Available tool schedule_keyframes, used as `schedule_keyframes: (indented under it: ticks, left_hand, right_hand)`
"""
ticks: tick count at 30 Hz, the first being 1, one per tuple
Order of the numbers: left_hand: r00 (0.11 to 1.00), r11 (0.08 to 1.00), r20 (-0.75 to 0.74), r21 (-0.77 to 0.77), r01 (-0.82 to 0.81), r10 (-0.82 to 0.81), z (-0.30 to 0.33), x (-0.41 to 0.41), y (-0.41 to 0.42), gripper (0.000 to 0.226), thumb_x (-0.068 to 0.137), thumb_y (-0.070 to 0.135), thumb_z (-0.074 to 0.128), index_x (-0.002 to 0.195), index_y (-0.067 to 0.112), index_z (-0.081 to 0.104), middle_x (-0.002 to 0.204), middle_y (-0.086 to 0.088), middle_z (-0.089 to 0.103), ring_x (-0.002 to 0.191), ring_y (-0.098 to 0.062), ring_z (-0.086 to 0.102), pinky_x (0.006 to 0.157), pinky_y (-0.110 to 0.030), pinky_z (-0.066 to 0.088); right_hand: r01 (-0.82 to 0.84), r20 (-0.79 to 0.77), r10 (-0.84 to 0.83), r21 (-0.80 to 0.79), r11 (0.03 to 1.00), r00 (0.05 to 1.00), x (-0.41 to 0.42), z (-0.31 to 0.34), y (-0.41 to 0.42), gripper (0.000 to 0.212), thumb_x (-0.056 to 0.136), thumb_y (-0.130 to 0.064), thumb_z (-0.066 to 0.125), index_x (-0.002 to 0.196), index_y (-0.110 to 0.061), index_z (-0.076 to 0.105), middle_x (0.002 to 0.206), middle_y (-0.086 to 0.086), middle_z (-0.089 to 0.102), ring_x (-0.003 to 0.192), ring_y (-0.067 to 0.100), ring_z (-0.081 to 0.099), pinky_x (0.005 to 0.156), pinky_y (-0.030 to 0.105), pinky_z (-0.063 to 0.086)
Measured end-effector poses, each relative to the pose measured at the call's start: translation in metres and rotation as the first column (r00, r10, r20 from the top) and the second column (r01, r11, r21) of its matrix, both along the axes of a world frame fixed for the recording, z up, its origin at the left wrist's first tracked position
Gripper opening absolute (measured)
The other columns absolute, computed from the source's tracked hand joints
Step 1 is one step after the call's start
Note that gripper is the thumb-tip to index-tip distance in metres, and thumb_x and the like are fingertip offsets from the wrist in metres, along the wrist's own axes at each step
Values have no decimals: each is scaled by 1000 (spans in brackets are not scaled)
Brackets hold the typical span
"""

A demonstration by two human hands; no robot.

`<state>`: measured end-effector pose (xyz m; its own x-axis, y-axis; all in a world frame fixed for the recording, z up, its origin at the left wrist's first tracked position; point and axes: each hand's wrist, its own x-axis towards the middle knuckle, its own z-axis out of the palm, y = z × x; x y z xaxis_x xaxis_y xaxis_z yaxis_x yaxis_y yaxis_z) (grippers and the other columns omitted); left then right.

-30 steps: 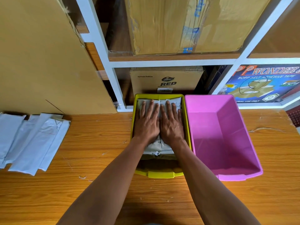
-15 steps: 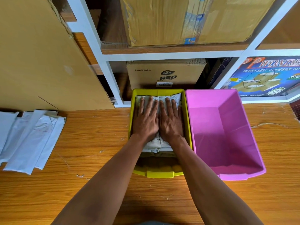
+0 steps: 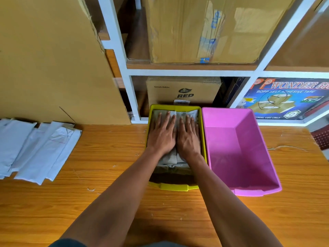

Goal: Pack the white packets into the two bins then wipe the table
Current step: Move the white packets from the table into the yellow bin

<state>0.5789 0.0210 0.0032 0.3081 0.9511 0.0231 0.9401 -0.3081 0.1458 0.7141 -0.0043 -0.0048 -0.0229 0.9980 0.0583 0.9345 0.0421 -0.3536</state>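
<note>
A yellow bin (image 3: 173, 187) stands at the middle of the wooden table (image 3: 110, 154), with white packets (image 3: 170, 160) stacked inside it. My left hand (image 3: 162, 134) and my right hand (image 3: 188, 136) lie flat side by side on the packets, fingers straight, pressing down. A pink bin (image 3: 249, 190) stands right beside the yellow one, touching it, and holds nothing that I can see. More white packets (image 3: 35, 150) lie fanned out on the table at the far left.
A white shelf frame (image 3: 128, 82) with cardboard boxes (image 3: 183, 90) rises behind the bins. A large cardboard sheet (image 3: 53, 59) leans at the back left. A tape carton (image 3: 284, 98) sits on the shelf at right. Small scraps dot the tabletop.
Both hands stay pressed on the packets in the yellow bin. Only the camera view has shifted slightly; the bins and loose packets have not moved.
</note>
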Motion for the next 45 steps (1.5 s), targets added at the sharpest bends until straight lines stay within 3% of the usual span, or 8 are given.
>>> schedule_keyframes:
  ticks: [3, 9, 15, 21, 25, 36, 41, 45]
  left_hand:
    - [998, 999, 52, 32, -26, 25, 15, -4, -18, 65, 112, 45, 28, 169, 17, 15, 178, -6, 1, 164, -31, -4, 133, -45, -3]
    - [969, 988, 230, 102, -117, 91, 45, -21, -53, 53, 110, 32, 43, 159, 10, 39, 161, -11, 44, 146, -29, 43, 118, -42, 40]
    - [945, 952, 267, 186, -245, 191, 58, -63, -87, 44, 106, 26, 50, 147, 11, 51, 140, -12, 58, 127, -30, 54, 95, -44, 56]
    - [891, 905, 315, 166, -392, 328, 46, -121, -132, 39, 104, 26, 53, 141, 13, 54, 135, -11, 58, 122, -32, 53, 85, -49, 57]
    - [871, 887, 312, 148, -438, 379, 40, -168, -157, 41, 106, 27, 53, 145, 13, 53, 138, -10, 57, 125, -32, 52, 84, -48, 56]
    - [874, 869, 303, 206, -450, 380, 19, -346, -205, 37, 102, 25, 58, 134, 7, 60, 124, -14, 64, 110, -36, 62, 73, -47, 58]
    - [863, 863, 301, 184, -470, 406, 7, -420, -222, 39, 100, 24, 61, 135, 6, 62, 125, -15, 67, 111, -37, 64, 77, -46, 57]
    - [843, 858, 295, 120, -499, 449, 4, -466, -225, 40, 104, 27, 57, 140, 8, 58, 134, -14, 63, 119, -36, 59, 84, -48, 55]
  right_hand:
    - [11, 7, -11, -27, 1000, 1000, -2, 14, -18, 70, 105, -40, 6, 168, -9, 13, 175, 17, -1, 162, 30, -7, 131, 42, -6]
    - [27, -12, -26, 55, 998, 1000, -9, 36, -43, 51, 112, -30, 27, 160, -15, 33, 174, 15, 16, 163, 31, 8, 132, 48, 9]
    - [-32, -100, 51, 180, 983, 994, -43, 53, -58, 42, 109, -28, 42, 149, -14, 48, 162, 15, 40, 150, 33, 36, 123, 49, 34]
    - [-113, -161, 154, 239, 964, 975, -109, 59, -82, 35, 101, -20, 53, 135, -10, 56, 143, 17, 55, 134, 37, 50, 108, 52, 47]
    - [-169, -163, 211, 243, 955, 964, -156, 61, -104, 38, 97, -28, 35, 125, -14, 56, 130, 11, 55, 121, 34, 52, 99, 50, 50]
    - [-252, -49, 258, 102, 962, 965, -340, 45, -145, 34, 103, -29, 49, 135, -16, 51, 135, 11, 55, 128, 34, 51, 106, 49, 46]
    - [-272, -33, 274, 50, 961, 961, -421, 36, -157, 35, 104, -33, 50, 136, -17, 51, 137, 10, 54, 125, 33, 52, 104, 48, 46]
    - [-270, -31, 270, -4, 963, 962, -457, 28, -153, 43, 105, -35, 50, 146, -20, 49, 150, 9, 50, 137, 33, 47, 108, 51, 45]
